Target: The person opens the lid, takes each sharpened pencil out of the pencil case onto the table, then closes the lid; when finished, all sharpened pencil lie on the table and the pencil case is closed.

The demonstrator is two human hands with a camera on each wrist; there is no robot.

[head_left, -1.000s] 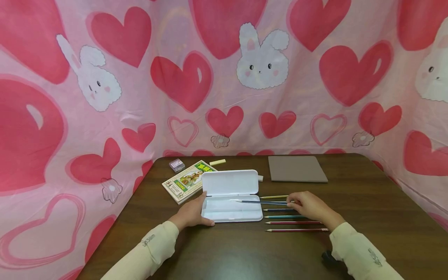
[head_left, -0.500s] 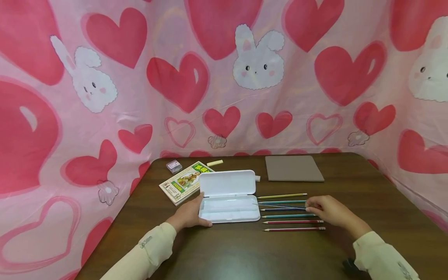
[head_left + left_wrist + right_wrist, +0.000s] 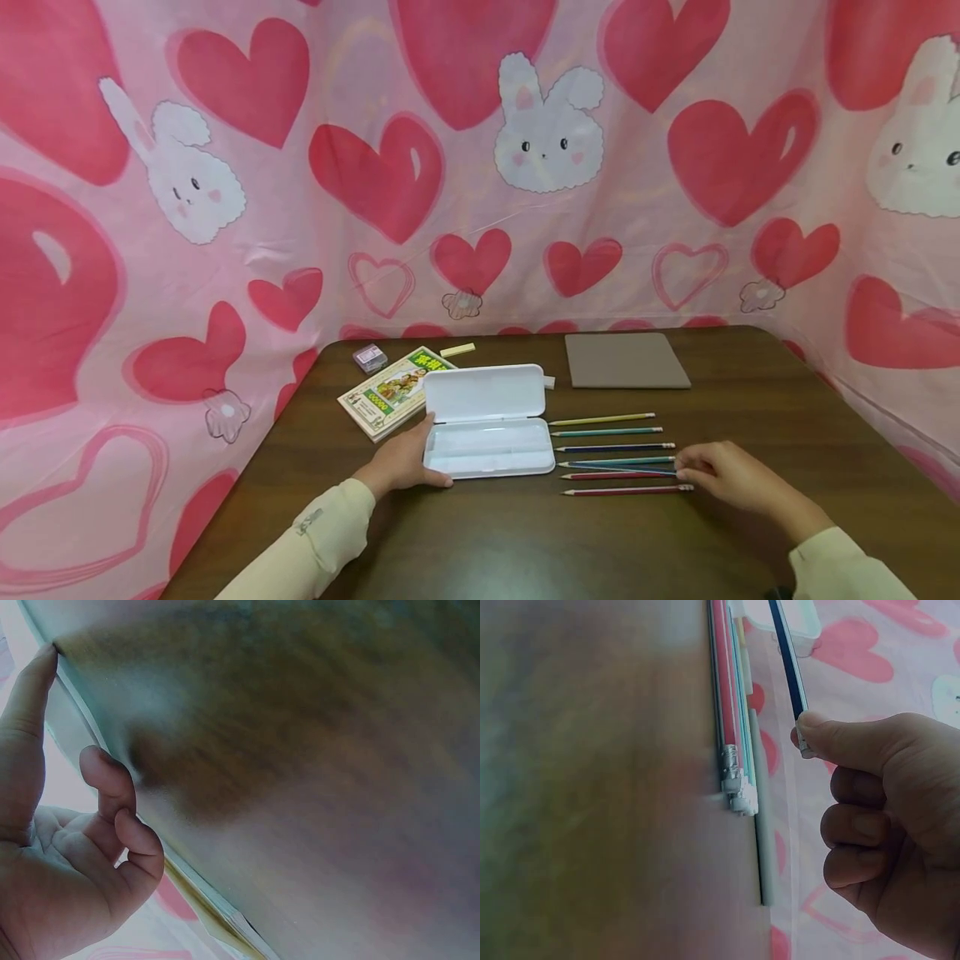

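Observation:
A white pencil case (image 3: 487,463) lies with its lid (image 3: 485,393) raised at the back. Around its left end my left hand (image 3: 401,460) holds it, thumb at the front corner and fingers near the hinge. In the left wrist view, some fingers (image 3: 112,776) curl against the side. To the case's right, my right hand (image 3: 723,479) pinches a dark blue pencil (image 3: 789,667) by its eraser end. The head view shows that pencil slanting over the space between a teal pencil (image 3: 617,461) and a red pencil (image 3: 592,477). Whether its tip touches the table, I cannot tell.
Nearby in the row lie a yellow pencil (image 3: 603,419), another teal pencil (image 3: 607,432), another dark blue pencil (image 3: 615,447) and a second red pencil (image 3: 628,491). Behind are a book (image 3: 390,396), a small box (image 3: 370,359), a yellow strip (image 3: 457,350) and a grey-brown flat rectangle (image 3: 626,361).
My right hand has carried the dark blue pencil from over the case to the right, then nearer the front, above the lower pencils. The left hand keeps its hold on the case.

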